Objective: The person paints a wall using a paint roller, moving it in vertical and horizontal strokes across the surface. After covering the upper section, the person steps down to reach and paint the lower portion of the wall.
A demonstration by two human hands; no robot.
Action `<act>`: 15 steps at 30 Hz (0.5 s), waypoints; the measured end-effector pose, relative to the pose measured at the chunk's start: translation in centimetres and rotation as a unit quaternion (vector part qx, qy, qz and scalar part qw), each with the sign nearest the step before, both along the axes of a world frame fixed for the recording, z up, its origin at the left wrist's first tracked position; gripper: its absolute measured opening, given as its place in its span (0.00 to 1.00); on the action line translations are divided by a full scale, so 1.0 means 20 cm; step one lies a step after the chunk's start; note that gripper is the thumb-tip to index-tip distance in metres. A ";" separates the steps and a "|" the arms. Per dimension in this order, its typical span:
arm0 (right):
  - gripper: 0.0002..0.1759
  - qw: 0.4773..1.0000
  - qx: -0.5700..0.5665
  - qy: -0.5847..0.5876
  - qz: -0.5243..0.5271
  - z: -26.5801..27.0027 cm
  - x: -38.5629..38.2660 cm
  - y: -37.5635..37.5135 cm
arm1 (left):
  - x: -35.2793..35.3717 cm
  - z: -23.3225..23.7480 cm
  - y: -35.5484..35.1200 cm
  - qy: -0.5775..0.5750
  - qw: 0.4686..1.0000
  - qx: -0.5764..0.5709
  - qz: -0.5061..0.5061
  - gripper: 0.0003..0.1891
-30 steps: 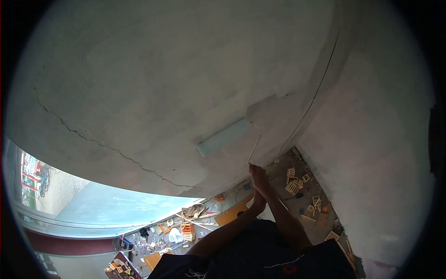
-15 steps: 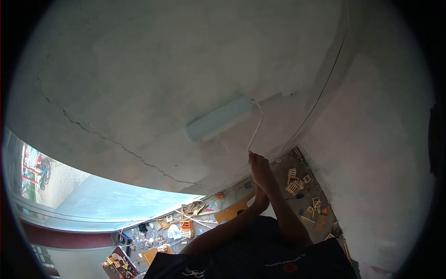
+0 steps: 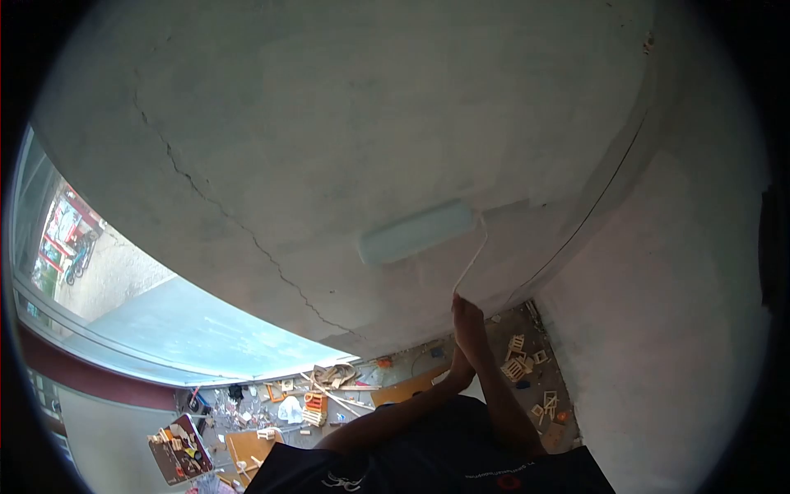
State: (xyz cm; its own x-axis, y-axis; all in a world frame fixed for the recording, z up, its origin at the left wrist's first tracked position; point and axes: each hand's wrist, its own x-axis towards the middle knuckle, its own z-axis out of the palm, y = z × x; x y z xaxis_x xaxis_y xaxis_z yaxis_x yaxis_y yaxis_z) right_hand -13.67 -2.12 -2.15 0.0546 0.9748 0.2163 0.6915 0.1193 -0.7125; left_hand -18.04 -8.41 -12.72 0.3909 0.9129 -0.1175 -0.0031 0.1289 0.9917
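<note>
A paint roller (image 3: 418, 231) with a long pale sleeve lies against the grey wall (image 3: 329, 148), tilted with its right end higher. Its thin bent wire frame (image 3: 471, 267) runs down to my right hand (image 3: 468, 321), which is closed around the roller's handle. Just below, my left hand (image 3: 462, 369) sits at the lower part of the handle, partly hidden behind my right forearm; its fingers barely show. The handle itself is covered by my hands. Damper, darker patches show on the wall around the roller.
A jagged crack (image 3: 262, 245) crosses the wall on the left, a thin dark line (image 3: 605, 193) runs near the right corner. Small wooden pieces (image 3: 517, 362) litter the floor. At lower left are a bright window (image 3: 189, 305), debris and a dark board (image 3: 183, 451) carrying items.
The view has turned, so the wall, window and floor appear shifted. The roller and both hands sit lower and farther right in view. My grip looks the same.
</note>
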 end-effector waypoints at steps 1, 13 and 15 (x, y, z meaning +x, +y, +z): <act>0.19 0.998 -0.021 0.060 -0.014 0.10 -0.01 0.01 | 0.00 0.01 0.01 0.001 1.000 0.004 0.002 0.14; 0.13 0.993 -0.105 -0.018 0.048 -0.61 0.02 -0.03 | -0.07 -0.09 -0.10 0.050 0.997 0.046 0.038 0.16; 0.13 0.991 -0.124 -0.011 0.046 -0.65 0.02 -0.01 | -0.06 -0.12 -0.09 0.040 0.997 0.038 0.050 0.18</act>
